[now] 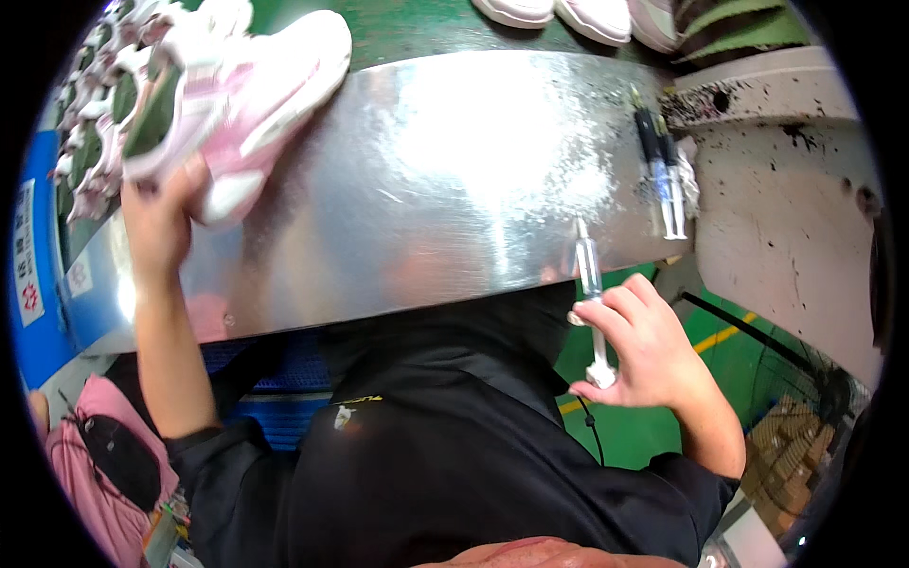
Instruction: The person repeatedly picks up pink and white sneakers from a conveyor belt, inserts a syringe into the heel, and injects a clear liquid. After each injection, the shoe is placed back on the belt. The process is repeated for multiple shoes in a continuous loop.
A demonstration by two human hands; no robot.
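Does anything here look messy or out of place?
Yes: whitish marks are scattered over the metal tabletop near the tip of the syringe in the right hand, and dark splotches dot the pale panel at right. Both break up plain surfaces.

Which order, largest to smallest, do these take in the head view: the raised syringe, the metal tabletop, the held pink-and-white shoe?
1. The metal tabletop, by far.
2. The pink-and-white shoe.
3. The held syringe, thin and partly covered by fingers.

L grip (163, 220) on pink/wht shoe (248, 104); R grip (646, 346) w/ clear syringe (589, 270); dark-filled syringes (650, 137) on metal table (407, 218)
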